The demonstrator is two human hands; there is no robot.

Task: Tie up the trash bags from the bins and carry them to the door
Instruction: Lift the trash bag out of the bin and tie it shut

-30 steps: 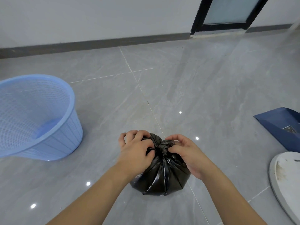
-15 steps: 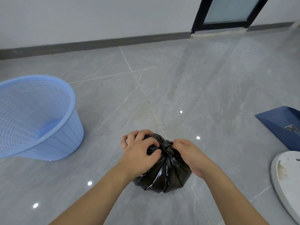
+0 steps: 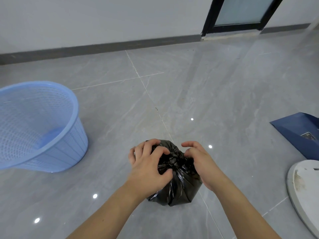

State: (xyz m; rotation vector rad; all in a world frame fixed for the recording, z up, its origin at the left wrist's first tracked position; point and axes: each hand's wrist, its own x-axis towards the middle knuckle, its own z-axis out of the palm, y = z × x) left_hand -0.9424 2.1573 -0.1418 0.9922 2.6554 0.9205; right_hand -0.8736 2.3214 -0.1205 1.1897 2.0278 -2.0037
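Observation:
A small black trash bag [image 3: 177,188] sits on the grey tiled floor, its top gathered into a knotted bunch. My left hand [image 3: 148,165] curls over the left side of the bunch, thumb and fingers gripping the plastic. My right hand [image 3: 201,161] is at the right side, its thumb and lower fingers pinching the bunch while the index finger sticks out. An empty light blue mesh bin [image 3: 37,126] stands to the left. The dark-framed glass door [image 3: 241,12] is at the far right of the wall.
A dark blue flat object [image 3: 300,133] lies on the floor at the right edge. A white round base [image 3: 303,188] sits at the lower right. Open floor stretches from the bag to the door.
Both hands have shifted on the bag's neck; my fingers have spread wider over the bunch, and the right index finger has lifted off it.

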